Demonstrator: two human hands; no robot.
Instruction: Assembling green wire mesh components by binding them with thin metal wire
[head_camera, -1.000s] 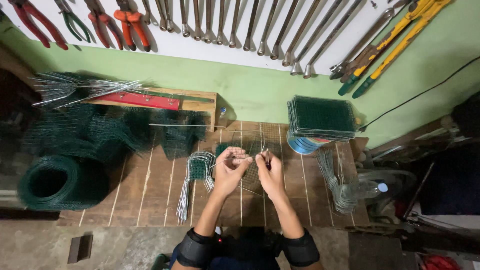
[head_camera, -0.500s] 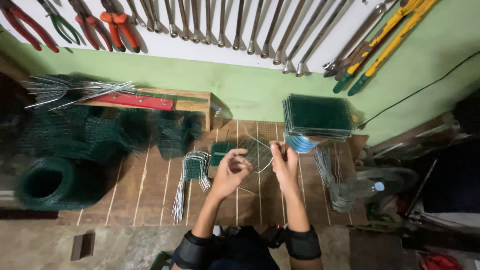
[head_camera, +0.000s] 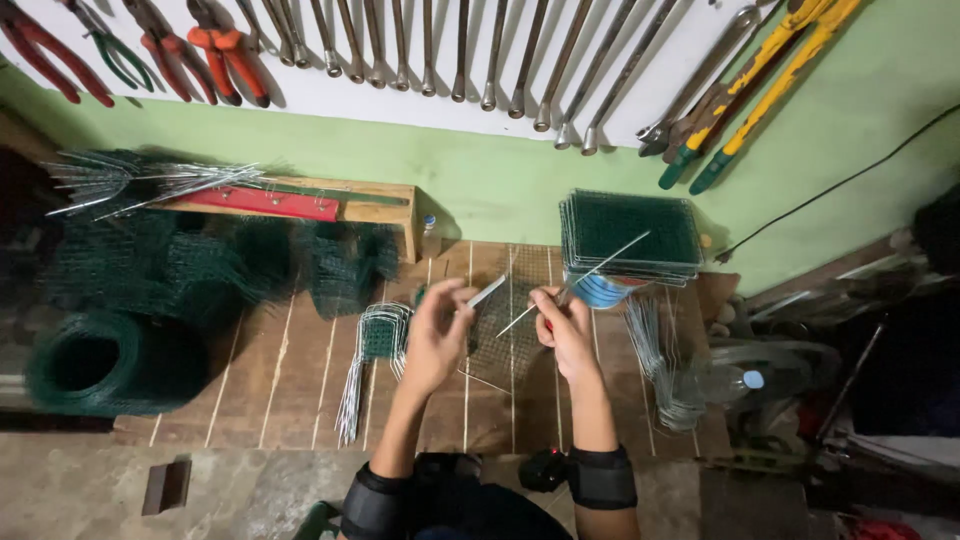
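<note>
My right hand (head_camera: 568, 335) now pinches a long wire rod (head_camera: 572, 285), just lifted. My left hand (head_camera: 440, 335) grips a metal strip (head_camera: 487, 291). The mesh piece (head_camera: 505, 330) lies between them, ready for joining

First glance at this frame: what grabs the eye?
The row of long steel wrenches hanging on the white wall board, with red-handled pliers at its left and yellow-handled bolt cutters at its right. Below, centre, the left hand and right hand work thin wire rods over the wooden plank bench, beside a stack of green wire mesh panels.
</note>
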